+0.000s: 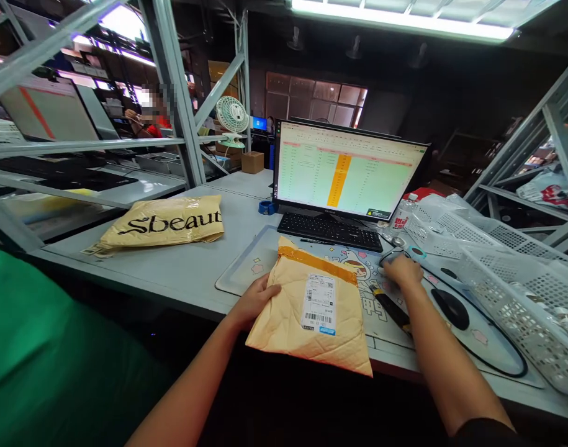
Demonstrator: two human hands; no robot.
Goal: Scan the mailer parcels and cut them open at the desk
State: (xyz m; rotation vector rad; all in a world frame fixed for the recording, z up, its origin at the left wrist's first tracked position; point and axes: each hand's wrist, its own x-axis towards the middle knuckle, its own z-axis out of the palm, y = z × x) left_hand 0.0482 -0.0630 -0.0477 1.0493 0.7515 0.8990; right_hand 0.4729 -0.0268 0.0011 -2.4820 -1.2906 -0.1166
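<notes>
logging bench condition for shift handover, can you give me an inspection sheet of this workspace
Surface: pale table with a patterned mat
Job's things: labelled mailer with orange tape across its top; "Sbeaut" bag lying to the left
Clutter: cutter, mouse, keyboard, blue roll, bottle, white baskets
Hands: left hand grips the mailer's left edge; right hand is at a dark object, grip unclear
Cables: black cable looped on the mat's right side
Surroundings: lit monitor, green fan, carton, metal frames, a person in red beyond
</notes>
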